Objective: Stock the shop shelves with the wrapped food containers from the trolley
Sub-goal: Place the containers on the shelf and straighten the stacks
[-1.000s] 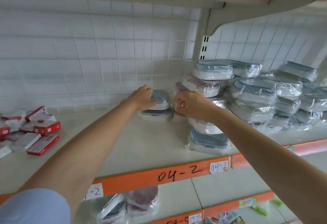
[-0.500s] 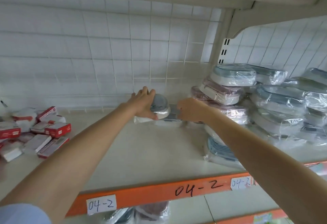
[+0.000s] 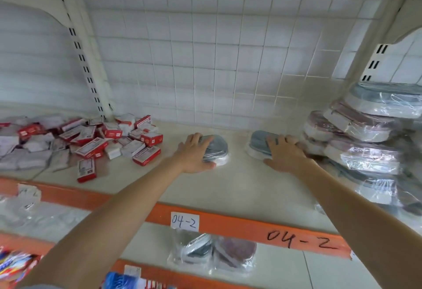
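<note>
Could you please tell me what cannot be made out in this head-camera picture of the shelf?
- Trolley: outside the head view.
- Left container: its near side lies under the left hand, so the grip is unclear.
- Right container: partly covered by the right hand.
- Stacked containers: cut by the right edge.
- Red boxes: print blurred.

One view only, head cam, wide-angle w/ curved edges. Looks fwd and slightly down into a shelf bay, close in: both forearms enter from near bottom corners and reach toward the far grid back panel point(image 3: 228, 65). Shelf point(image 3: 239, 188) fills the middle; its orange front edge point(image 3: 228, 222), marked 04-2, runs across the near part. Underside of the upper shelf at top, lower shelf point(image 3: 319, 270) visible below. No second view to overlap.
</note>
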### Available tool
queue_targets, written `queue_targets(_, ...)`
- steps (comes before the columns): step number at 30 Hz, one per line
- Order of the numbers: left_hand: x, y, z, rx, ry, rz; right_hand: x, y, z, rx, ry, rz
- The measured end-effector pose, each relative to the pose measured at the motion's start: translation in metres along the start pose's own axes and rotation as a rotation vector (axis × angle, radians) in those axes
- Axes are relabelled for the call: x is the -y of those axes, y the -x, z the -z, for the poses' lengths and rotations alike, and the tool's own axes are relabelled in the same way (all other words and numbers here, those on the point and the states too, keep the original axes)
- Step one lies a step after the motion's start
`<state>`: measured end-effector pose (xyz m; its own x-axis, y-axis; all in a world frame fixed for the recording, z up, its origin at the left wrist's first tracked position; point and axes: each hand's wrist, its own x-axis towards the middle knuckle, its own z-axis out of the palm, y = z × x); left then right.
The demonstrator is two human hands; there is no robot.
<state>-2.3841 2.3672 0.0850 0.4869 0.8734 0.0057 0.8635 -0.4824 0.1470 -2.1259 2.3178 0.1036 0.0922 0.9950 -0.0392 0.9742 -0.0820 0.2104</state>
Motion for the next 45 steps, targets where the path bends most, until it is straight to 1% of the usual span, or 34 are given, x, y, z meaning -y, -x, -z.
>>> queue_targets(3, -0.009, 0.012, -0.003, -0.021, -0.001, 0.036, 0.009, 0.021, -0.004, -0.09, 0.01, 0.018)
queue_targets(5, -0.015, 0.021, -0.003, -0.025, 0.008, 0.044, 0.014, 0.039, -0.003, -0.155, -0.038, 0.036)
queue_targets(6, -0.019, 0.026, -0.003, -0.028, 0.004, 0.045, 0.016, 0.047, -0.003, -0.163, -0.069, 0.044)
queue_targets(9, -0.031, 0.043, -0.003, -0.038, -0.033, 0.047, 0.018, 0.072, -0.004, -0.102, -0.186, 0.059)
queue_targets(12, -0.042, 0.06, -0.004, -0.03, -0.028, 0.061, 0.01, 0.091, -0.001, -0.003, -0.339, 0.072)
queue_targets(14, -0.048, 0.069, -0.003, -0.024, -0.011, 0.087, 0.004, 0.1, 0.003, 0.058, -0.375, 0.064)
queue_targets(15, -0.051, 0.074, -0.002, -0.033, 0.005, 0.107, 0.003, 0.105, 0.004, 0.06, -0.384, 0.054)
queue_targets(17, -0.059, 0.083, -0.001, -0.088, 0.044, 0.146, 0.004, 0.115, 0.006, 0.012, -0.415, 0.021)
queue_targets(21, -0.081, 0.106, 0.002, -0.262, 0.067, 0.215, 0.004, 0.144, 0.009, -0.176, -0.524, -0.071)
queue_targets(23, -0.091, 0.122, 0.002, -0.295, 0.07, 0.234, -0.001, 0.161, 0.009, -0.195, -0.522, -0.085)
queue_targets(27, -0.109, 0.164, -0.014, -0.293, 0.036, 0.223, -0.007, 0.199, -0.008, -0.177, -0.551, -0.056)
queue_targets(30, -0.123, 0.198, -0.033, -0.377, 0.051, 0.214, -0.004, 0.228, -0.027, -0.206, -0.614, -0.021)
queue_targets(32, -0.132, 0.218, -0.046, -0.395, 0.078, 0.213, -0.002, 0.245, -0.037, -0.235, -0.633, -0.001)
queue_targets(34, -0.136, 0.236, -0.06, -0.363, 0.099, 0.23, 0.0, 0.26, -0.047, -0.253, -0.62, 0.016)
queue_targets(37, -0.139, 0.259, -0.083, -0.262, 0.098, 0.227, 0.003, 0.282, -0.066, -0.245, -0.599, 0.043)
queue_targets(41, -0.145, 0.282, -0.117, -0.103, 0.038, 0.244, 0.005, 0.307, -0.099, -0.117, -0.555, 0.08)
queue_targets(45, -0.147, 0.294, -0.14, 0.036, -0.002, 0.32, 0.005, 0.321, -0.131, 0.019, -0.568, 0.05)
